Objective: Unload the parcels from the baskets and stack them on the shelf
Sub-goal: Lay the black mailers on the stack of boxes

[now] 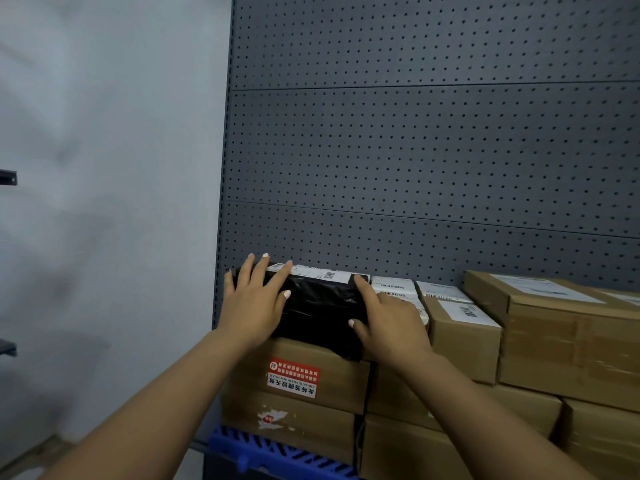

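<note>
Nearest, at the bottom of the view, part of a blue basket [277,455] is seen below the black parcel [322,306]. Directly beneath the black parcel a brown carton [304,379] with a red label bears it. On the black parcel itself the left hand [254,303] is laid flat at the left end, fingers straight and spread, pressing rather than gripping. The right hand [388,323] is set at the right end, index finger stretched along the parcel's edge, thumb against its front; the other fingers are hidden. The parcel's long axis runs left to right between the two hands, both equally near. Right of the black parcel, further cartons [464,337] are stacked. Behind it stands the shelf's pegboard back [415,150], toward which a push would likely be directed.
</note>
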A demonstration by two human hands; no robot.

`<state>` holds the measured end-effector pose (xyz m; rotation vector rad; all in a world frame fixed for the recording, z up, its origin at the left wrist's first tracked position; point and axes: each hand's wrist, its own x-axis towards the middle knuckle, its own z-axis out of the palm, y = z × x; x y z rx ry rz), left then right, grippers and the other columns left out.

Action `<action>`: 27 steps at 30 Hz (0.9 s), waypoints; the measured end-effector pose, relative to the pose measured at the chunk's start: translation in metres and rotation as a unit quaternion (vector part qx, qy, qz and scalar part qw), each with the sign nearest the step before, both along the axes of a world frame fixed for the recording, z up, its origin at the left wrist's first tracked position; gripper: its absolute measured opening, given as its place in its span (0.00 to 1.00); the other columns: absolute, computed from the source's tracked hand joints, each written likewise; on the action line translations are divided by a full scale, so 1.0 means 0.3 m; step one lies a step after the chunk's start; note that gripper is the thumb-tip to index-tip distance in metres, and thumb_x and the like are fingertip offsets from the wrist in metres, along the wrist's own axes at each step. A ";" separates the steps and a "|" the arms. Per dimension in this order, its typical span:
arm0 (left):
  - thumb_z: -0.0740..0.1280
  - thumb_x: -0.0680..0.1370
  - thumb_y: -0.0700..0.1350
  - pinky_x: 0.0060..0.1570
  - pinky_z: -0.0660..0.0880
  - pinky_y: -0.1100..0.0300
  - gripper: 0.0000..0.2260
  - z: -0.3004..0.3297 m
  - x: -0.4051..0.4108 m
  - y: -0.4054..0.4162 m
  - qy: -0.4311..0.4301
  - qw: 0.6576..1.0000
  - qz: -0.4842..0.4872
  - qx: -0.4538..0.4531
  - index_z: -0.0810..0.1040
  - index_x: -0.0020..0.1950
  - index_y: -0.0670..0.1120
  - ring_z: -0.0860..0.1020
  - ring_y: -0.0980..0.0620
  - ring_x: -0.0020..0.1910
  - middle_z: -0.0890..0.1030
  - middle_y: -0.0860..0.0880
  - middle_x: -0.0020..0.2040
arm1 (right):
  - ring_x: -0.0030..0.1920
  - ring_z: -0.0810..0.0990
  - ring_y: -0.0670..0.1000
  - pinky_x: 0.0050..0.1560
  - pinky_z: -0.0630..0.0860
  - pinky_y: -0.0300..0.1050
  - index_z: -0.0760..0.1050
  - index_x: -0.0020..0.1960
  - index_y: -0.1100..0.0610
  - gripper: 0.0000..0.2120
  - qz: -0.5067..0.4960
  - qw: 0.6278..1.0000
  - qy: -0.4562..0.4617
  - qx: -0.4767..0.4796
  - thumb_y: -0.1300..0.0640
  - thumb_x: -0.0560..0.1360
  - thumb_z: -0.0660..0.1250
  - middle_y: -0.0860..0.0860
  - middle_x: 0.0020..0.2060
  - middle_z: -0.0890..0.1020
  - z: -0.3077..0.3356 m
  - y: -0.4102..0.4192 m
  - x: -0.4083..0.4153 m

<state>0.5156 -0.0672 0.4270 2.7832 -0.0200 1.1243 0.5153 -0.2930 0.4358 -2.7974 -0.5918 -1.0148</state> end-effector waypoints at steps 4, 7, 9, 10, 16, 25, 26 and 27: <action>0.50 0.82 0.57 0.75 0.46 0.43 0.26 -0.008 0.011 -0.033 0.012 1.000 0.014 -0.009 0.45 0.78 0.57 0.43 0.45 0.77 0.49 0.47 0.79 | 0.55 0.77 0.56 0.55 0.72 0.49 0.42 0.78 0.52 0.38 0.000 1.000 0.011 0.011 0.45 0.78 0.62 0.54 0.55 0.78 0.005 -0.001 -0.004; 0.52 0.76 0.69 0.73 0.45 0.44 0.37 -0.016 0.018 -0.054 0.030 0.999 0.011 -0.015 0.42 0.78 0.54 0.41 0.45 0.77 0.46 0.45 0.79 | 0.56 0.76 0.56 0.57 0.72 0.49 0.40 0.78 0.52 0.42 0.004 1.000 0.030 0.006 0.44 0.76 0.64 0.54 0.57 0.78 0.012 -0.006 -0.009; 0.54 0.73 0.72 0.73 0.45 0.44 0.44 -0.021 0.025 -0.070 0.032 0.999 0.018 0.004 0.40 0.78 0.51 0.41 0.44 0.77 0.45 0.44 0.79 | 0.56 0.76 0.56 0.58 0.71 0.49 0.41 0.78 0.52 0.41 -0.001 0.999 0.032 -0.003 0.45 0.76 0.63 0.54 0.56 0.78 0.006 -0.008 -0.014; 0.55 0.73 0.72 0.73 0.46 0.44 0.44 -0.022 0.029 -0.079 0.028 0.999 0.018 0.008 0.40 0.78 0.50 0.41 0.44 0.77 0.45 0.44 0.79 | 0.56 0.76 0.56 0.57 0.71 0.49 0.42 0.78 0.53 0.40 -0.003 1.000 0.030 -0.004 0.46 0.77 0.63 0.54 0.56 0.78 0.004 -0.009 -0.014; 0.56 0.76 0.67 0.74 0.48 0.46 0.39 -0.032 0.047 -0.114 0.002 1.000 0.001 0.017 0.42 0.79 0.50 0.43 0.44 0.77 0.47 0.44 0.79 | 0.57 0.75 0.55 0.58 0.69 0.49 0.44 0.78 0.55 0.36 -0.014 0.999 0.023 -0.018 0.47 0.79 0.60 0.53 0.57 0.78 0.006 -0.008 -0.016; 0.56 0.77 0.65 0.74 0.46 0.47 0.37 -0.068 -0.068 -0.106 -0.006 0.999 -0.052 0.010 0.44 0.79 0.50 0.44 0.46 0.77 0.47 0.45 0.79 | 0.71 0.64 0.56 0.72 0.55 0.53 0.37 0.78 0.52 0.43 -0.010 0.998 0.052 -0.026 0.39 0.76 0.59 0.54 0.69 0.69 -0.020 -0.025 -0.023; 0.56 0.77 0.65 0.75 0.46 0.47 0.37 -0.075 -0.087 -0.102 0.000 0.998 -0.056 0.009 0.44 0.79 0.51 0.44 0.46 0.77 0.47 0.45 0.79 | 0.73 0.60 0.56 0.74 0.52 0.54 0.36 0.78 0.52 0.44 -0.004 0.998 0.056 -0.032 0.39 0.76 0.60 0.54 0.72 0.65 -0.019 -0.034 -0.031; 0.55 0.77 0.66 0.75 0.46 0.47 0.37 -0.081 -0.106 -0.098 0.005 0.998 -0.059 0.010 0.44 0.79 0.51 0.45 0.46 0.77 0.47 0.45 0.79 | 0.75 0.55 0.55 0.75 0.49 0.54 0.34 0.78 0.52 0.44 0.001 0.998 0.058 -0.033 0.40 0.76 0.60 0.53 0.75 0.61 -0.021 -0.043 -0.041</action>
